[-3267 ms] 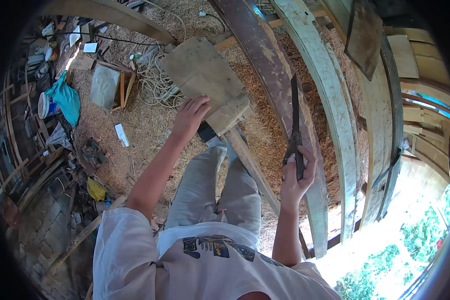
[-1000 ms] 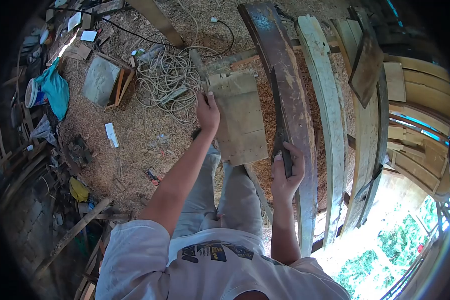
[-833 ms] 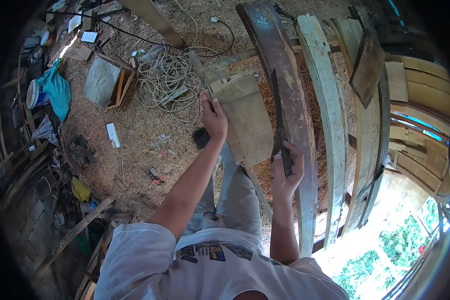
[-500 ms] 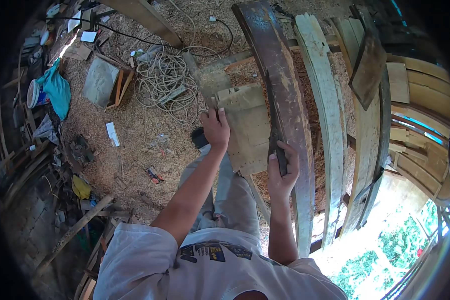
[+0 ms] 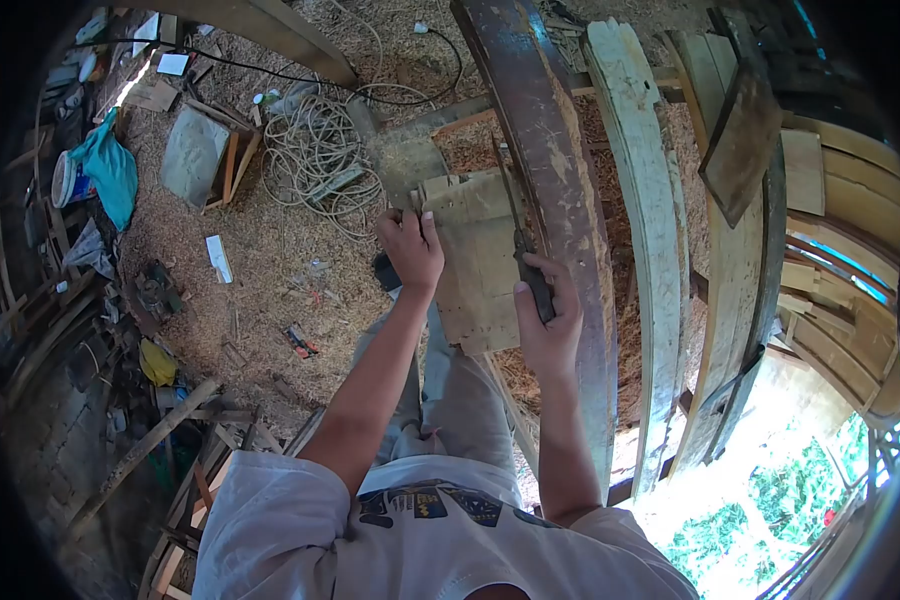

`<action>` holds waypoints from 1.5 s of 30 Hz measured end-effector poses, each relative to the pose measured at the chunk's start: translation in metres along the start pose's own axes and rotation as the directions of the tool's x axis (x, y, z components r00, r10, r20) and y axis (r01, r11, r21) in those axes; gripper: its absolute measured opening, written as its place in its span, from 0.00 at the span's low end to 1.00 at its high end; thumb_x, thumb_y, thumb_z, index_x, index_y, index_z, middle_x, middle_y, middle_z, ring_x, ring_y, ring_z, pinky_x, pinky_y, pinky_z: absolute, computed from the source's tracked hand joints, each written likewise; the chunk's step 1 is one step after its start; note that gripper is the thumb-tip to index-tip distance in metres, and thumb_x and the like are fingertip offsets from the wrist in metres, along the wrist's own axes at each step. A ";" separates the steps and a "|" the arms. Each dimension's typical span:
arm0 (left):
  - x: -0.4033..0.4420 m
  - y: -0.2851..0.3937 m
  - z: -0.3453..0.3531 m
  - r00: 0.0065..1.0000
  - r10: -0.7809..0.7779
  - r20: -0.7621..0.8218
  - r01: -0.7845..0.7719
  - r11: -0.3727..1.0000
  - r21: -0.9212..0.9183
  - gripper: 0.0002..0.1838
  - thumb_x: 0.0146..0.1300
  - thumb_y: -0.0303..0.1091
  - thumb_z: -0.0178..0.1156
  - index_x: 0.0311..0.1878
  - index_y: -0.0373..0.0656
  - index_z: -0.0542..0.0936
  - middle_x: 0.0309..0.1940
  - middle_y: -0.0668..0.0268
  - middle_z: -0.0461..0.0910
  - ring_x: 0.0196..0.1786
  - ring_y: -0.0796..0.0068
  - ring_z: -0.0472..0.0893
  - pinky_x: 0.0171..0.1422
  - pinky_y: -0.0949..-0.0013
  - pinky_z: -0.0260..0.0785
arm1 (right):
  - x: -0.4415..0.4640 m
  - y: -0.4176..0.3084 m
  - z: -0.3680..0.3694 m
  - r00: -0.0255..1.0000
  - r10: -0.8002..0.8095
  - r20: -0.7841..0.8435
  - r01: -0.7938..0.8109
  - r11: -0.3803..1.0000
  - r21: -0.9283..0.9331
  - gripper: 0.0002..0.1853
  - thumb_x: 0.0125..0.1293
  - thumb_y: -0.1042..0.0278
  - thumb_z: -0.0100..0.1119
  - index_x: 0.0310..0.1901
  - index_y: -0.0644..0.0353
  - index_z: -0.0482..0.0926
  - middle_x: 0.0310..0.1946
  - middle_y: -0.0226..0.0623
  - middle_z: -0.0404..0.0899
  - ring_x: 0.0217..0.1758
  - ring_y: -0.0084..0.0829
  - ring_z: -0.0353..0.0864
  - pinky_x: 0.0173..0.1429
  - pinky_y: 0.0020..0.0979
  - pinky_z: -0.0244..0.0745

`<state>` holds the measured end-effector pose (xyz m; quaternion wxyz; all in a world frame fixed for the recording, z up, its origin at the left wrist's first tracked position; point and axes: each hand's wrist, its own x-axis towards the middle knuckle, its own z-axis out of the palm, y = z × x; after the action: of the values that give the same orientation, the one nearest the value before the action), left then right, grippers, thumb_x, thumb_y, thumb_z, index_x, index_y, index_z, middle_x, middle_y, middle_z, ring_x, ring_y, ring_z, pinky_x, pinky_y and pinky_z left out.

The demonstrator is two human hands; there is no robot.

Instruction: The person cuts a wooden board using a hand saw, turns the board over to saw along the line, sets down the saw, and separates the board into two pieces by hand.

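My right hand (image 5: 553, 318) is closed around the dark handle of a handsaw (image 5: 519, 225). Its narrow blade points away from me, along the right edge of a squarish wooden board (image 5: 473, 270). My left hand (image 5: 411, 248) grips the far left corner of that board, fingers bent over the edge. Whether the saw teeth touch the wood, I cannot tell. Just right of the saw runs a long brown plank (image 5: 560, 150) with worn paint.
Pale planks (image 5: 642, 200) lie side by side on the right, with a dark loose board (image 5: 742, 145) on top. Coiled rope (image 5: 320, 165), a grey-topped box (image 5: 198, 160) and a teal bag (image 5: 115, 175) sit on the shavings-covered floor. Scrap wood (image 5: 150, 455) is piled at left.
The saw and my right hand have moved left, so the blade now lies over the board's right edge instead of against the brown plank. My left hand keeps its grip on the corner.
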<state>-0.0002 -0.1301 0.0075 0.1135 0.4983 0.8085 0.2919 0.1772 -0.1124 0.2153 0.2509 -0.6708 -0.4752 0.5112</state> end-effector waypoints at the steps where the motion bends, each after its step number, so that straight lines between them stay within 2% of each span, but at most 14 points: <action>1: 0.000 -0.001 0.000 1.000 0.012 0.020 -0.012 1.000 0.017 0.15 0.79 0.40 0.58 0.47 0.34 0.77 0.46 0.46 0.72 0.51 0.45 0.70 0.58 0.45 0.64 | 0.002 0.000 -0.001 1.000 0.006 0.003 -0.006 1.000 0.002 0.18 0.71 0.76 0.64 0.61 0.60 0.82 0.36 0.28 0.79 0.35 0.14 0.71 0.39 0.22 0.67; 4: 0.009 0.006 -0.005 0.998 0.029 -0.064 -0.024 0.997 0.078 0.14 0.80 0.40 0.57 0.48 0.37 0.78 0.42 0.48 0.74 0.46 0.43 0.75 0.51 0.45 0.68 | 0.004 0.001 -0.005 1.000 -0.021 -0.018 0.021 0.999 0.036 0.18 0.71 0.77 0.64 0.61 0.60 0.82 0.38 0.30 0.81 0.37 0.15 0.74 0.42 0.22 0.70; 7: 0.015 0.025 -0.010 0.985 -0.146 0.088 0.150 0.988 -0.037 0.15 0.80 0.41 0.57 0.41 0.39 0.76 0.36 0.47 0.76 0.39 0.40 0.79 0.42 0.45 0.72 | 0.004 0.001 -0.010 0.998 -0.050 -0.050 0.052 0.998 0.037 0.18 0.71 0.77 0.64 0.61 0.60 0.82 0.40 0.32 0.84 0.40 0.17 0.77 0.45 0.22 0.72; 10: 0.015 0.014 -0.005 0.991 -0.125 0.047 0.125 0.992 -0.010 0.13 0.81 0.41 0.56 0.41 0.42 0.76 0.29 0.49 0.78 0.32 0.39 0.80 0.34 0.45 0.71 | 0.006 0.006 -0.016 0.997 -0.048 -0.060 0.049 0.999 0.008 0.18 0.71 0.77 0.64 0.61 0.60 0.82 0.42 0.33 0.85 0.42 0.17 0.79 0.47 0.22 0.73; 14: 0.016 -0.002 -0.007 0.988 -0.094 0.121 0.092 0.996 0.018 0.13 0.83 0.42 0.54 0.46 0.42 0.77 0.29 0.48 0.82 0.32 0.39 0.83 0.34 0.44 0.71 | 0.005 0.007 -0.022 0.996 -0.050 -0.067 0.054 0.997 0.059 0.18 0.70 0.78 0.64 0.61 0.61 0.82 0.41 0.33 0.85 0.42 0.17 0.80 0.47 0.22 0.73; 17: 0.021 -0.016 -0.011 0.981 -0.120 0.155 0.126 0.991 -0.033 0.13 0.81 0.41 0.56 0.41 0.43 0.77 0.26 0.48 0.80 0.30 0.40 0.82 0.32 0.43 0.71 | 0.004 0.001 -0.022 0.995 -0.078 -0.066 0.085 0.991 0.103 0.18 0.71 0.78 0.64 0.61 0.61 0.82 0.41 0.33 0.85 0.41 0.16 0.79 0.45 0.21 0.72; 19: 0.024 -0.026 -0.016 0.987 0.015 0.160 -0.008 0.999 -0.046 0.14 0.81 0.42 0.57 0.40 0.43 0.77 0.25 0.47 0.80 0.29 0.41 0.82 0.31 0.43 0.70 | 0.005 0.003 -0.022 0.996 -0.066 -0.054 0.073 0.989 0.127 0.18 0.71 0.78 0.64 0.61 0.61 0.82 0.41 0.33 0.85 0.40 0.15 0.78 0.44 0.21 0.72; 24: 0.029 -0.006 -0.024 0.977 -0.057 0.207 0.033 0.992 0.118 0.16 0.83 0.46 0.54 0.41 0.44 0.77 0.32 0.51 0.81 0.35 0.45 0.83 0.36 0.44 0.74 | 0.014 0.017 -0.004 0.988 -0.138 -0.068 0.137 0.990 -0.013 0.16 0.72 0.76 0.66 0.60 0.59 0.84 0.37 0.32 0.84 0.36 0.14 0.75 0.41 0.22 0.71; 26: 0.026 0.015 -0.025 0.927 -0.312 0.208 0.276 0.943 0.183 0.16 0.83 0.47 0.52 0.45 0.43 0.76 0.40 0.51 0.81 0.41 0.42 0.83 0.40 0.42 0.75 | 0.017 0.018 0.001 0.991 -0.120 -0.066 0.119 0.992 -0.030 0.15 0.72 0.76 0.67 0.59 0.59 0.85 0.36 0.32 0.84 0.35 0.14 0.75 0.41 0.22 0.71; 27: 0.022 0.025 -0.019 0.924 -0.319 0.210 0.283 0.941 0.186 0.16 0.83 0.47 0.52 0.45 0.43 0.76 0.40 0.51 0.81 0.41 0.42 0.83 0.40 0.42 0.75 | 0.018 0.017 0.003 0.991 -0.116 -0.063 0.113 0.993 -0.044 0.14 0.71 0.76 0.67 0.58 0.59 0.86 0.36 0.32 0.84 0.35 0.14 0.75 0.40 0.22 0.71; 29: 0.017 0.039 -0.007 0.928 -0.371 -0.043 0.373 0.924 0.081 0.16 0.84 0.46 0.51 0.51 0.41 0.74 0.44 0.48 0.79 0.45 0.36 0.82 0.43 0.41 0.75 | 0.023 0.018 0.003 0.981 -0.173 -0.086 0.170 0.985 -0.042 0.14 0.72 0.76 0.67 0.57 0.59 0.86 0.35 0.32 0.84 0.34 0.14 0.76 0.39 0.22 0.71; 38: 0.013 0.012 0.003 0.898 -0.439 0.044 0.440 0.885 -0.152 0.11 0.84 0.37 0.49 0.53 0.39 0.73 0.39 0.41 0.82 0.43 0.32 0.82 0.43 0.40 0.71 | 0.022 -0.007 -0.019 0.977 -0.205 -0.062 0.200 0.977 -0.068 0.14 0.71 0.79 0.65 0.56 0.62 0.86 0.36 0.32 0.86 0.33 0.14 0.76 0.37 0.21 0.70; 43: 0.039 0.017 -0.014 0.922 -0.367 0.121 0.383 0.910 -0.161 0.09 0.83 0.34 0.50 0.52 0.39 0.74 0.37 0.42 0.83 0.42 0.33 0.82 0.41 0.42 0.71 | 0.017 -0.010 -0.008 0.971 -0.217 -0.099 0.212 0.976 -0.055 0.14 0.71 0.79 0.66 0.56 0.61 0.86 0.34 0.31 0.84 0.32 0.13 0.75 0.37 0.21 0.69; 45: 0.041 0.008 -0.014 0.932 -0.325 0.162 0.346 0.929 -0.128 0.08 0.83 0.33 0.50 0.52 0.39 0.74 0.37 0.42 0.83 0.41 0.34 0.83 0.40 0.42 0.71 | 0.019 -0.008 0.000 0.939 -0.318 -0.129 0.318 0.948 -0.022 0.14 0.71 0.79 0.66 0.57 0.61 0.86 0.33 0.30 0.83 0.31 0.14 0.73 0.36 0.20 0.66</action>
<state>-0.0206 -0.0963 0.0276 0.2558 0.3613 0.8469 0.2945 0.1741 -0.0923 0.2138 0.3605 -0.6174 -0.5599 0.4188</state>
